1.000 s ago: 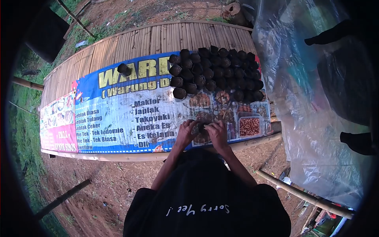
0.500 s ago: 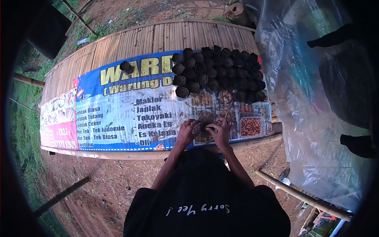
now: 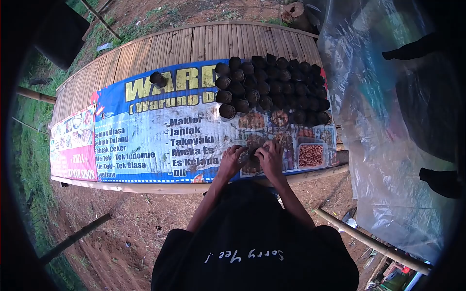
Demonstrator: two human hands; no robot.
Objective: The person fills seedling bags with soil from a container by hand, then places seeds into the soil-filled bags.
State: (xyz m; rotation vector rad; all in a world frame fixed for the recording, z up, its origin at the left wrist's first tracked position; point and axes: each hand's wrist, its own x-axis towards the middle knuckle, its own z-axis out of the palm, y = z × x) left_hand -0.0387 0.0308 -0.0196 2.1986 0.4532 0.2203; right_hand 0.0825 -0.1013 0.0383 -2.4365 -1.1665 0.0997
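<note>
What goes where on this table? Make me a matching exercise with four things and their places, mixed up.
Things
1. Lone dark pot
2. Group of dark pots
3. Reddish-brown pieces
4. Clear plastic sheet

Places
A. Inside the clear tub
B. Beside the right end of the bamboo table
C. On the big yellow letters of the banner
D. Close together in rows, towards the banner's far right part

Right pairs: 1-C, 2-D, 3-A, 4-B
</note>
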